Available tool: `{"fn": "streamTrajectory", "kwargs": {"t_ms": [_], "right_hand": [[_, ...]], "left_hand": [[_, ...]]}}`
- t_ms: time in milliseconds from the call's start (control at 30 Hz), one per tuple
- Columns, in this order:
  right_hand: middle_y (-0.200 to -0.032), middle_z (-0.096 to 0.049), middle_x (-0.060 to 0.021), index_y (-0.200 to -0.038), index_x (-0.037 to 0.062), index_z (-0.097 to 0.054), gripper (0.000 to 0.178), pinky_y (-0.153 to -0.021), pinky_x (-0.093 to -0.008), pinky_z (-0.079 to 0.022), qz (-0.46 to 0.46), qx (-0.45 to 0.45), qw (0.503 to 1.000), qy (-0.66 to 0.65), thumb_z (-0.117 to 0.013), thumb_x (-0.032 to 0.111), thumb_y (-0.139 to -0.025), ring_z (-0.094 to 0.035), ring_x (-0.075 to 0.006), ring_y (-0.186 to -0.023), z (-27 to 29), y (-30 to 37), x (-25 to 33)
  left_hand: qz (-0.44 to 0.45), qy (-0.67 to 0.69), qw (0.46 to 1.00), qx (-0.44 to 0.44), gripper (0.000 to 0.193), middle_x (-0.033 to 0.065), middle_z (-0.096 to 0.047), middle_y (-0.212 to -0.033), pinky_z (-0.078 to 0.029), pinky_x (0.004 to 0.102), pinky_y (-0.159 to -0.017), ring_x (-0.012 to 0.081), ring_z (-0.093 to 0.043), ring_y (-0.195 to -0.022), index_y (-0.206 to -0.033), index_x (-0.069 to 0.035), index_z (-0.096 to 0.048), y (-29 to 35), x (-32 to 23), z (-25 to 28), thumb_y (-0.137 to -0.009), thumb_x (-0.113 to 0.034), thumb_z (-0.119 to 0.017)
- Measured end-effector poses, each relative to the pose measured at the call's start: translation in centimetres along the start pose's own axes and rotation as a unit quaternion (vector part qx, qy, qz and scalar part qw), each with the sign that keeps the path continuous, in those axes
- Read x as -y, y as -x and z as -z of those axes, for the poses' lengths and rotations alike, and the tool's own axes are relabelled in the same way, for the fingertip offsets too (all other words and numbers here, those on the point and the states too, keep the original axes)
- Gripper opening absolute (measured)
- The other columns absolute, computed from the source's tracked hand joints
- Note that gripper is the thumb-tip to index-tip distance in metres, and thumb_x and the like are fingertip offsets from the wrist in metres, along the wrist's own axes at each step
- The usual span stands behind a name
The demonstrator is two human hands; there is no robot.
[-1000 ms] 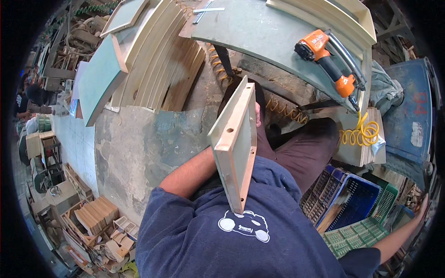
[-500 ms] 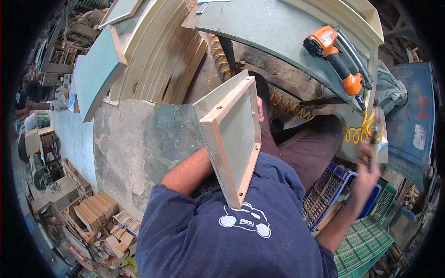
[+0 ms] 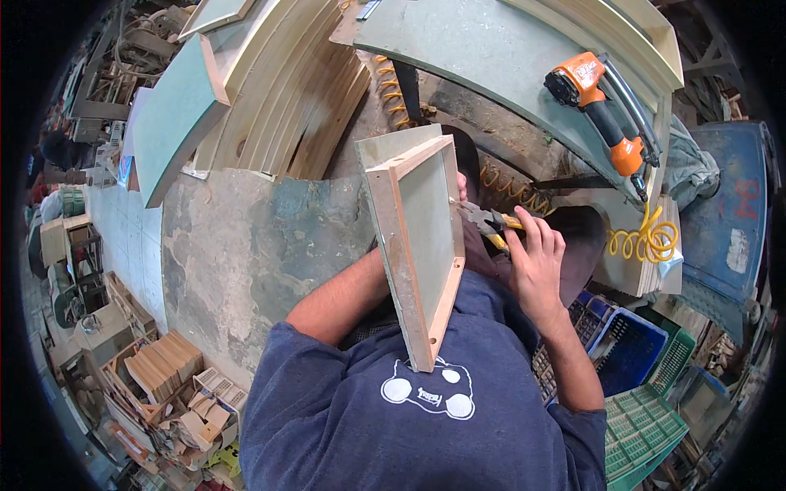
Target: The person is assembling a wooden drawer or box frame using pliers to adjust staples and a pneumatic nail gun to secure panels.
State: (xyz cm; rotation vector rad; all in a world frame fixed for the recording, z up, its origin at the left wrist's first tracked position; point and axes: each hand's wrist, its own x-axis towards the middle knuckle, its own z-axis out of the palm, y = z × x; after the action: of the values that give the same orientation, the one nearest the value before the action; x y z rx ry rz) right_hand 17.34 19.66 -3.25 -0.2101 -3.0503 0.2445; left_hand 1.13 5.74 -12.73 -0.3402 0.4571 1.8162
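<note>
A shallow wooden frame with a pale green panel [image 3: 426, 237] stands tilted against my lap and shirt front, its hollow side turned right. My left hand [image 3: 463, 186] grips its far right edge; only a few fingers show, and the rest is hidden behind the panel. In my right hand [image 3: 538, 262] is a pair of pliers [image 3: 490, 221] with yellow and black handles. The jaws reach the frame's right rail, close to my left fingers. Whether they grip a small thing there is too small to tell.
An orange and black nail gun [image 3: 602, 114] lies on the workbench [image 3: 483, 49] ahead, joined to a coiled yellow air hose [image 3: 647, 240]. Long wooden frames [image 3: 278, 98] are stacked at the left. Plastic crates [image 3: 634, 348] stand at my right, beside a blue barrel [image 3: 725, 196].
My right hand has come from the far right, beside the hose, to the frame's right rail with the pliers. The wooden frame has shifted slightly right and turned a little.
</note>
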Motion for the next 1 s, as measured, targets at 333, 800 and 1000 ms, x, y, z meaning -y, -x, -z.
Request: {"fn": "streamTrajectory", "kwargs": {"t_ms": [333, 800, 1000], "right_hand": [[-0.135, -0.040, -0.0072, -0.108, 0.0078, -0.057, 0.029, -0.097, -0.0422, -0.028, 0.001, 0.011, 0.998, 0.054, -0.053, 0.014, -0.080, -0.037, -0.0235, -0.120, 0.1, -0.2, 0.9], [-0.133, -0.040, -0.0081, -0.112, 0.0054, -0.057, 0.036, -0.097, -0.0407, -0.029, 0.078, 0.065, 0.977, 0.188, -0.054, 0.020, -0.079, -0.038, -0.0224, -0.117, 3.6, -1.1, 0.9], [-0.121, -0.044, -0.0087, -0.110, 0.0040, -0.059, 0.039, -0.095, -0.0387, -0.032, 0.153, 0.071, 0.944, 0.282, -0.055, 0.025, -0.077, -0.040, -0.0219, -0.113, 5.9, -2.5, 0.8]], "left_hand": [[-0.174, -0.066, 0.969, 0.161, 0.035, 0.0028, -0.057, -0.086, -0.049, 0.0185, -0.067, 0.0101, -0.058, -0.078, -0.103, -0.003, -0.054, -6.5, 2.9, 10.6, -0.087, -0.034, -0.060], [-0.138, -0.145, 0.979, -0.041, 0.031, 0.0042, -0.054, -0.093, -0.048, 0.0244, -0.074, 0.0127, -0.055, -0.088, -0.105, -0.005, -0.052, -1.8, 1.7, 1.5, -0.088, -0.032, -0.056], [-0.320, -0.306, 0.893, 0.080, 0.032, 0.0000, -0.052, -0.088, -0.044, 0.0219, -0.072, 0.0103, -0.052, -0.082, -0.100, -0.006, -0.054, -3.1, 2.3, 6.4, -0.086, -0.035, -0.060]]}}
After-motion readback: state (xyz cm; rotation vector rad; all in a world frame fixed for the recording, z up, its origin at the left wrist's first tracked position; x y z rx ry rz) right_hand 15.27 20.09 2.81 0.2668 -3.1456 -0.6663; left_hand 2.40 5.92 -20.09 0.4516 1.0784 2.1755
